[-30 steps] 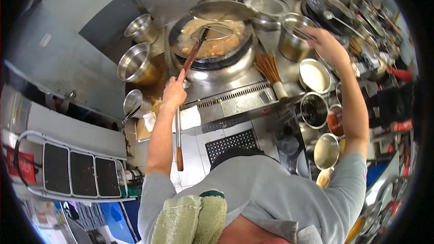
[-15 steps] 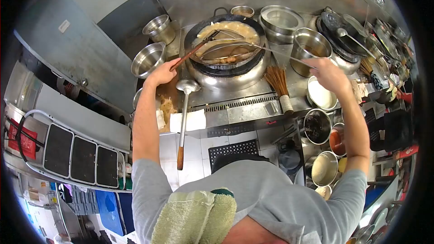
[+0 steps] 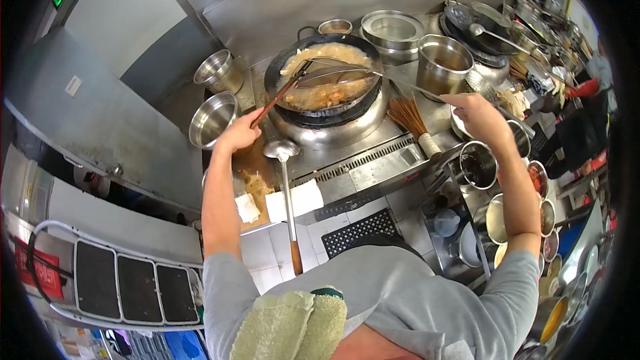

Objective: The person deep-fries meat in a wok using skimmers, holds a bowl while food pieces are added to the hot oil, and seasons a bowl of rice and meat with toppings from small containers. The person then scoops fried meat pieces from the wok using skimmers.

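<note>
The wok (image 3: 271, 73) sits on the burner and holds bubbling oil with orange-brown food (image 3: 327, 97) in it. My left hand (image 3: 241, 131) is closed around the brown handle (image 3: 275, 101) of a wire-ended tool, which reaches over the wok. A long metal-handled strainer (image 3: 343, 75) spans the wok from the right; my right hand (image 3: 479, 117) grips its handle. The two tool heads overlap above the oil, and I cannot tell whether they touch. Below my left hand, a ladle (image 3: 287, 190) rests across the counter edge, its wooden handle sticking out past it.
Two steel pots (image 3: 215, 120) stand left of the wok. A bamboo brush (image 3: 412, 120) lies to its right, near a tall pot (image 3: 445, 67). Folded white cloth (image 3: 300, 199) lies on the front edge. Bowls of ingredients (image 3: 479, 163) line the right side; a second wok (image 3: 490, 37) is beyond.
The camera view has tilted and turned, shifting the whole scene. Both hands keep their grips on the tools over the wok. More orange food shows in the oil.
</note>
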The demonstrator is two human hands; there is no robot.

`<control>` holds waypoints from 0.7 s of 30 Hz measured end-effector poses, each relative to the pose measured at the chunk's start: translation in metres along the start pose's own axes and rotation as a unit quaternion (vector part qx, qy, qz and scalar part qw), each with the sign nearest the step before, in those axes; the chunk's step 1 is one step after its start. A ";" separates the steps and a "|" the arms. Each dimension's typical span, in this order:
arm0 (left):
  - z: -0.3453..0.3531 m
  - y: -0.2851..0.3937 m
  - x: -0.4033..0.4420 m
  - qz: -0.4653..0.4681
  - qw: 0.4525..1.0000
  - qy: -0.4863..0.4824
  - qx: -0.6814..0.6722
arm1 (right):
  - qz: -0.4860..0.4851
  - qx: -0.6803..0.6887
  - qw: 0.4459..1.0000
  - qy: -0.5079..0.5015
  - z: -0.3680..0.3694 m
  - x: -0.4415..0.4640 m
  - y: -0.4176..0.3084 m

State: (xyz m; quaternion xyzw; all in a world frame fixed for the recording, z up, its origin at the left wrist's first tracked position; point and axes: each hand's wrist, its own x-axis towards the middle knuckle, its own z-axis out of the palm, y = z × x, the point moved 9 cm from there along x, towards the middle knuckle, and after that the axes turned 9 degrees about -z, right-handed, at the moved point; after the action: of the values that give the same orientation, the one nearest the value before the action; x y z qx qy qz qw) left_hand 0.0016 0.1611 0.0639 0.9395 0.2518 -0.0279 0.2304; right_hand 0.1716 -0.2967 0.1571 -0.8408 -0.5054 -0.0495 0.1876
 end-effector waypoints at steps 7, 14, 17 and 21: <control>0.051 -0.001 -0.021 0.047 0.996 0.068 0.034 | 0.114 0.029 0.991 0.065 -0.031 -0.049 0.006; 0.125 0.029 -0.040 -0.025 0.997 0.070 0.033 | 0.137 0.054 0.988 0.043 0.029 -0.002 0.015; 0.124 0.033 -0.045 -0.031 0.996 0.077 0.041 | 0.100 0.018 0.994 0.048 0.048 0.031 0.023; 0.121 0.034 -0.059 -0.043 0.994 0.093 0.045 | 0.070 -0.018 0.995 0.066 0.065 0.069 0.037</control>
State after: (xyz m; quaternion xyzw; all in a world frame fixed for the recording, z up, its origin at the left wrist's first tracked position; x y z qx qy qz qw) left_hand -0.0254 0.0539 -0.0195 0.9357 0.3108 0.0385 0.1622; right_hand 0.2306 -0.2308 0.1058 -0.8721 -0.4310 -0.1005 0.2085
